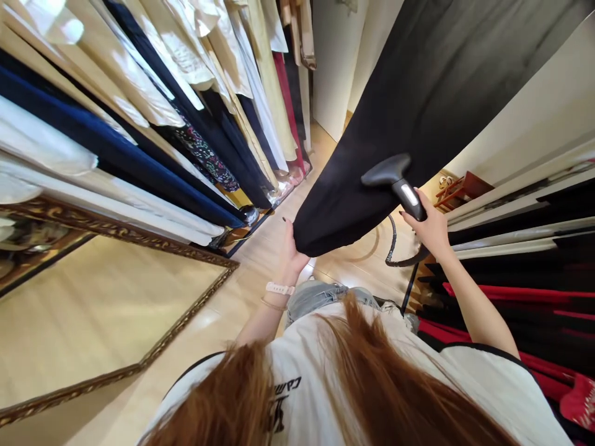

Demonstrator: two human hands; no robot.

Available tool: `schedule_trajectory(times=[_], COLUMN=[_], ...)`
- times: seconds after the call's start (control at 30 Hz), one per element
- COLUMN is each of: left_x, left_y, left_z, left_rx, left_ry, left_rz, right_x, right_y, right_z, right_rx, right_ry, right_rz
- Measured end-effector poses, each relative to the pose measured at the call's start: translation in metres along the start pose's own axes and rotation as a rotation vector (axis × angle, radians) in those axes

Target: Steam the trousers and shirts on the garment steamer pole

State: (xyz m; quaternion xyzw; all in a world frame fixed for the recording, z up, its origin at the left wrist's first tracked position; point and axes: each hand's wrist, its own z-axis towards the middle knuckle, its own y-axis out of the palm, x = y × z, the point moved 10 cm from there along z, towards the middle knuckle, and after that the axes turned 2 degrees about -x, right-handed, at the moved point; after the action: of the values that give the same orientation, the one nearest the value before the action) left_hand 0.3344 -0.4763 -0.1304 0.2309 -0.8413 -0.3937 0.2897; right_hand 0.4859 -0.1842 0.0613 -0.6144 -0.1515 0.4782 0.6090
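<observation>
Between racks of hanging clothes (139, 136), the left hand (292, 251) gripped a black garment's hem (325, 232); the right hand (430, 226), well apart, clamped a garment steamer (395, 179) against it.

Black is seen on the hanging garment (372, 155) at 1 o'clock, and charcoal grey with a white inset on the garment steamer head (395, 179). At 10 o'clock, navy blue is shown on a racked garment (93, 136), a dark multicoloured print on the patterned garment (204, 158) nearby, and gold on the ornate mirror frame (116, 230). Red and black are seen on the striped-looking garments (497, 292) at 4 o'clock; black lettering is printed on the white T-shirt (307, 409) at 6 o'clock.
</observation>
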Motion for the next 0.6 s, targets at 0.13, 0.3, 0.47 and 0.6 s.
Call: schedule_trajectory(times=[0.13,0.3,0.47,0.6], left_x=[-0.003,0.002,0.031,0.04], left_y=[-0.003,0.015,0.026,0.018], left_z=[0.002,0.0,-0.008,-0.019], left_rx=[-0.039,-0.173,-0.228,-0.185], left_ry=[-0.106,-0.024,0.354,0.525], left_rz=[0.078,0.193,0.278,0.328], right_x=[0.016,0.026,0.031,0.032], right_y=[-0.019,-0.021,-0.018,-0.013], right_z=[0.002,-0.005,-0.012,-0.013], right_rx=[0.089,0.116,0.105,0.079], right_ry=[0.023,0.049,0.064,0.069], right_rz=[0.063,0.14,0.134,0.138])
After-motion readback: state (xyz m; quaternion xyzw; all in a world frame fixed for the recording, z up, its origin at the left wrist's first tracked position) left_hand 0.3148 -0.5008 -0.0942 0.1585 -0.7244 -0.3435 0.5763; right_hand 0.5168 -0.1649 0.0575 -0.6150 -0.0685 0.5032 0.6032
